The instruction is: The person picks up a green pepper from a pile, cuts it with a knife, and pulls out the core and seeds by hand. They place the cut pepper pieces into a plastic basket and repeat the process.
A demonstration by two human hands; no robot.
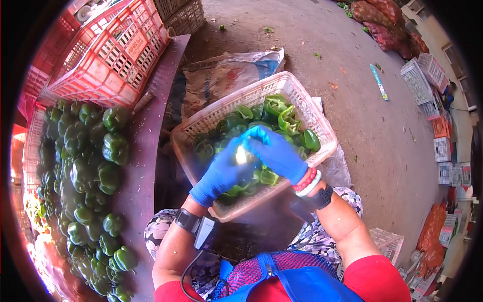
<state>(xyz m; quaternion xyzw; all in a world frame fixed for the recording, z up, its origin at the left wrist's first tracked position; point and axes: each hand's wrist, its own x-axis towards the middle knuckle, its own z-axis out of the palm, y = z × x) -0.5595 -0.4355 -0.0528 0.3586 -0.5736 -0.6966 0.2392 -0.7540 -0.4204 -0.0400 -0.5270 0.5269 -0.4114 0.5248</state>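
Hanging over the middle of the basket (pixel 312 108), here are two blue-gloved hands, the left hand (pixel 221 171) just left of the frame's centre, the right hand (pixel 275 152) a touch right of it. Fingers curl inward and they meet at the top, fingertips together or very nearly so! Is the grip closed on something? Can't tell: a white glare (pixel 241 155) sits right between the hands, and the gloves cover the rest.

Now to the peppers (pixel 289 121), cut pieces, glossy green, some showing pale insides. They lie in the basket, below the grip, spreading out beyond the gloves: a bright cluster above and to the right, darker ones to the left, a few more showing under the wrists. Whether any touch the gloves, the view doesn't settle.

Over on the left side of the frame, what a heap! Whole peppers (pixel 115 148) crowd the counter (pixel 143 166), well apart from both hands. A red crate (pixel 115 55) stands tilted in view at the upper left, just beyond that heap. Above the basket, a crumpled sack (pixel 216 85) lies on the floor (pixel 347 100), and bulging red bags (pixel 382 25) fill the upper right.
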